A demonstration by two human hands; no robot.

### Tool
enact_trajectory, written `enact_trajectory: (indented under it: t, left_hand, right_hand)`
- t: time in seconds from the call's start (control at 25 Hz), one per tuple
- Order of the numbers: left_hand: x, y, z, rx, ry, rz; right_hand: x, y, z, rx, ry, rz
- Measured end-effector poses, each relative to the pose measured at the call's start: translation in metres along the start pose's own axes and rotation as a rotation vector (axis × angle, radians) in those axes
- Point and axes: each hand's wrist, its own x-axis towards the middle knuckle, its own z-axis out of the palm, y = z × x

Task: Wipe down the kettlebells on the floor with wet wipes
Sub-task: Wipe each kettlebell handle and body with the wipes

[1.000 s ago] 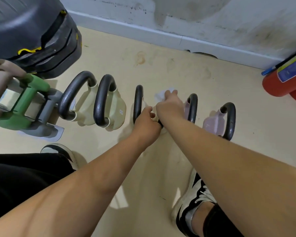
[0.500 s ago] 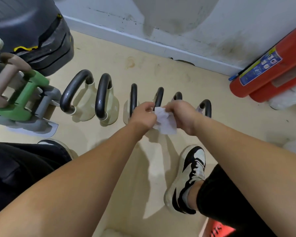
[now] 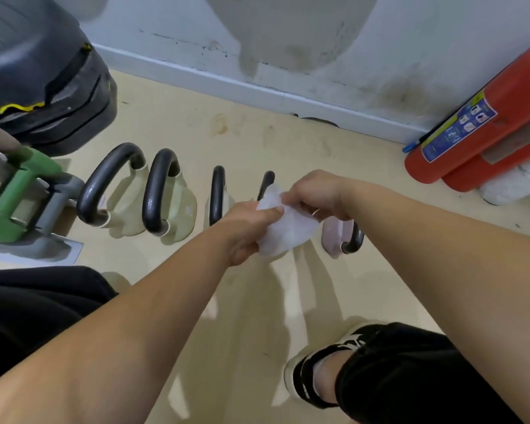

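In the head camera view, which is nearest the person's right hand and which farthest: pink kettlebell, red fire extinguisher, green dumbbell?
1. Pink kettlebell, just beneath the right hand.
2. Red fire extinguisher, lying off to the right.
3. Green dumbbell, far left.

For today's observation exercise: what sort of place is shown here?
Probably a gym or workout room: a row of kettlebells on the floor, a green dumbbell beside them, red fire extinguishers by the wall.

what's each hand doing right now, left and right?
Left hand: closed, pinching the wet wipe at its left edge.
Right hand: closed, pinching the same wipe at its top edge, above the kettlebells.
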Motion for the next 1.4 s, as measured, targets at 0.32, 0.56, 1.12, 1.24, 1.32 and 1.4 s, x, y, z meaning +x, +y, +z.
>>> enact_trajectory:
  t: [0.32,0.56,1.12,1.24,1.32,1.4]
  left_hand:
    - [0.028,0.022,0.03,0.345,0.379,0.242]
    - [0.078,0.051,0.053,0.839,0.532,0.467]
    - [0.116,-0.03,0.089,0.469,0.408,0.339]
    - [0.124,-0.035,0.102,0.587,0.352,0.264]
    - [0.125,-0.042,0.113,0.633,0.405,0.282]
    - [0.125,-0.038,0.116,0.654,0.469,0.268]
  right_hand:
    - [0.076,0.057,-0.042,0.203,0.475,-0.192]
    - [0.103,0.07,-0.029,0.461,0.241,0.011]
    - [0.097,0.06,-0.045,0.534,0.112,0.142]
    - [0.1,0.061,-0.046,0.526,0.12,0.129]
    - [0.101,0.061,-0.043,0.498,0.129,0.081]
    - [0.103,0.059,-0.041,0.5,0.132,0.037]
